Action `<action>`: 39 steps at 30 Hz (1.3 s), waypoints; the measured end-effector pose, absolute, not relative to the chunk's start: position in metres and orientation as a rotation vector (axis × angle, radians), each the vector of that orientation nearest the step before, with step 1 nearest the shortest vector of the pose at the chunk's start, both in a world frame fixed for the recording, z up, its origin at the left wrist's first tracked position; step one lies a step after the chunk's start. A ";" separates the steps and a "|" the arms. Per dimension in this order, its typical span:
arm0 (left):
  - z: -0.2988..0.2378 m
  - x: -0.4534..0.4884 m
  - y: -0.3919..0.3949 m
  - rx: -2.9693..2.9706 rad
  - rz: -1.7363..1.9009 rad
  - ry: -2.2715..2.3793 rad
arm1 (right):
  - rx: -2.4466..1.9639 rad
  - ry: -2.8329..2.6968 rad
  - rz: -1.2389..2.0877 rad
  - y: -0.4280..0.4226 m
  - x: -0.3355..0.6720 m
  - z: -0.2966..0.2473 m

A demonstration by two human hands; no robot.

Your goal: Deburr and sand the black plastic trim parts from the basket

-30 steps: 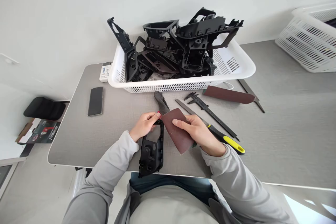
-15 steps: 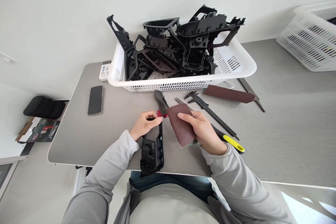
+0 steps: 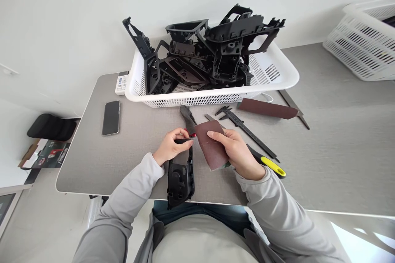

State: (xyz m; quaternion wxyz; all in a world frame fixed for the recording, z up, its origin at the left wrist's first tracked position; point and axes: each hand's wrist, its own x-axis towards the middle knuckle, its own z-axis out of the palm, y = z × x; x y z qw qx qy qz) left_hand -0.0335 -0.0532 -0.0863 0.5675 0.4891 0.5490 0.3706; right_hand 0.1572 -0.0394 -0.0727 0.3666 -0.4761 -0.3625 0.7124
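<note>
Figure shows the two hands drawn closer together than in the earlier frame: the sandpaper sheet (image 3: 211, 146), held in the right hand (image 3: 237, 152), now sits just beside the far end of the black plastic panel (image 3: 180, 176), which the left hand (image 3: 171, 146) has raised into its grip. The left fingers (image 3: 177, 134) are curled closed, with the panel's narrow far end running across them as a thin bar; a small red spot by the fingertips is too small to identify. The panel extends from this pinch toward the near edge of the grey table (image 3: 80, 164), apparently steadied by the grip at one end. The right fingers (image 3: 220, 134) lie flat on the sheet, with the thumb side closed on it, so the sheet stands bowed and faces the panel, probably for firm control. Beyond the hands lie a dark metal hand tool (image 3: 187, 116), a file with a yellow-and-black handle (image 3: 268, 165), a caliper (image 3: 243, 126) and a sandpaper strip (image 3: 267, 109). Farther off stand a white basket (image 3: 212, 99) of black plastic parts (image 3: 222, 55), with a phone (image 3: 110, 118) to its left and a second white basket (image 3: 361, 47) to the far right.
</note>
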 end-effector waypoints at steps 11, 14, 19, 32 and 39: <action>-0.087 -0.040 -0.048 0.639 0.637 0.979 | -1.287 -0.913 1.852 -0.038 0.157 -0.065; -0.086 -0.038 -0.048 0.625 0.633 0.994 | -1.299 -0.889 1.872 -0.037 0.157 -0.065; -0.088 -0.033 -0.049 0.636 0.629 1.027 | -1.297 -0.876 1.901 -0.036 0.157 -0.066; -0.092 -0.036 -0.049 0.669 0.652 1.012 | -1.325 -0.883 1.927 -0.035 0.158 -0.065; -0.089 -0.039 -0.052 0.756 0.549 0.888 | -1.344 -0.950 1.953 -0.031 0.165 -0.063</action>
